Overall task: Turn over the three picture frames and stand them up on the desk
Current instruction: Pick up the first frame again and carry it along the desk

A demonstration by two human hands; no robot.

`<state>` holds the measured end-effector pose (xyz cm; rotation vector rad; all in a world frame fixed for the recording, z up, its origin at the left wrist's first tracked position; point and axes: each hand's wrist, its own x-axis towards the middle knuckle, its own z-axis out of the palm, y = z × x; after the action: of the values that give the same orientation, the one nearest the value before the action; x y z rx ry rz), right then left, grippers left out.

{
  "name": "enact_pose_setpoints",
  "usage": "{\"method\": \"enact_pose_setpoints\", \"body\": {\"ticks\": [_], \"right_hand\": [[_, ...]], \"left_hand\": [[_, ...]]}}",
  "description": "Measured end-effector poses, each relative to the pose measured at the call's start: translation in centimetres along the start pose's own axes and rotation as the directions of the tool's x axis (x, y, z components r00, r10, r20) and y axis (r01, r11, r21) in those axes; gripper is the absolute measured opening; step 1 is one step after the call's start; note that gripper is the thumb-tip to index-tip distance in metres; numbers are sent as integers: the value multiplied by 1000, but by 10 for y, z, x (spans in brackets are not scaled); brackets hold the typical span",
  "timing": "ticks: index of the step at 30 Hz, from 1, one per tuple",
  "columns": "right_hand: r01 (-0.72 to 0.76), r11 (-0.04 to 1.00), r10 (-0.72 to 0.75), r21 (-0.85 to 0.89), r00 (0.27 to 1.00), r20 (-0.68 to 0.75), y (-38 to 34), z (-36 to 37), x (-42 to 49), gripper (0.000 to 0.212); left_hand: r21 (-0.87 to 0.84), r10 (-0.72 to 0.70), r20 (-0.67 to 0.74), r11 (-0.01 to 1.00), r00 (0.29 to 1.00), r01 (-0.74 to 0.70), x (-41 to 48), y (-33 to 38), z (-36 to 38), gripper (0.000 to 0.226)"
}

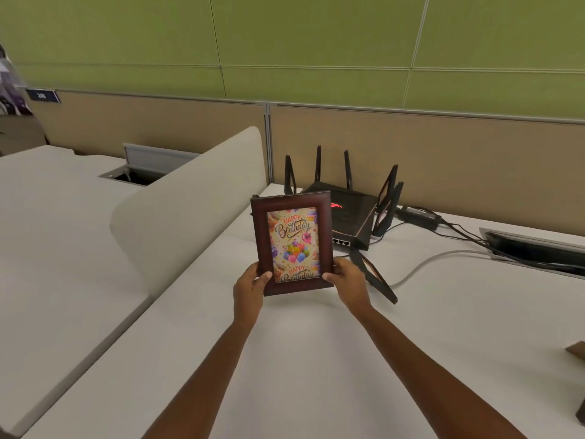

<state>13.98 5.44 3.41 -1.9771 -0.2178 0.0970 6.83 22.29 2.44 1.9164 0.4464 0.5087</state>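
Note:
A dark wooden picture frame (292, 201) with a "Happy Birthday" balloon picture faces me, upright in the middle of the white desk (316, 359). My left hand (250, 288) grips its lower left corner, thumb on the front. On the lower right corner sits my right hand (346, 278), thumb likewise on the front. Whether the frame's bottom edge touches the desk I cannot tell. At the right edge of view a brown corner (576, 350) shows, possibly another frame.
A black router (351, 213) with several antennas stands just behind the frame; one antenna (376, 275) lies on the desk by my right hand. Cables and a power brick (419, 215) run right to a cable hatch (535, 248). A beige divider (186, 210) rises to the left.

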Motion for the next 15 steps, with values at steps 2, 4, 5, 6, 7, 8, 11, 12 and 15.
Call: {"method": "enact_pose_setpoints", "body": {"ticks": [2, 4, 5, 6, 7, 8, 11, 12, 15], "right_hand": [[-2, 1000, 2, -6, 1000, 18, -5, 12, 14, 30], [-4, 1000, 4, -2, 1000, 29, -10, 24, 28, 29], [-6, 1000, 6, 0, 999, 35, -12, 30, 34, 30], [-10, 1000, 10, 6, 999, 42, -13, 35, 40, 30], [-14, 1000, 13, 17, 999, 50, -15, 40, 46, 30], [-17, 999, 16, 27, 998, 59, -16, 45, 52, 30], [-29, 998, 24, 52, 996, 88, -18, 59, 66, 32], [-32, 998, 26, 62, 995, 97, -18, 63, 70, 33], [-48, 996, 40, 70, 993, 112, -17, 74, 79, 35]], "left_hand": [[2, -8, -17, 1000, 1000, 8, 15, -4, -6, 32], [7, -13, -36, 1000, 999, 13, 30, -8, -11, 32], [7, -14, -46, 1000, 999, 15, 36, -10, -13, 32], [2, -17, -56, 1000, 998, 17, 42, -12, -16, 33], [-3, -18, -65, 1000, 998, 18, 48, -15, -18, 33], [-7, -20, -74, 1000, 997, 19, 53, -17, -19, 33], [-23, -29, -98, 999, 995, 27, 67, -24, -23, 34], [-31, -38, -104, 999, 994, 35, 71, -27, -24, 34], [-47, -68, -120, 997, 990, 63, 78, -35, -25, 35]]}}
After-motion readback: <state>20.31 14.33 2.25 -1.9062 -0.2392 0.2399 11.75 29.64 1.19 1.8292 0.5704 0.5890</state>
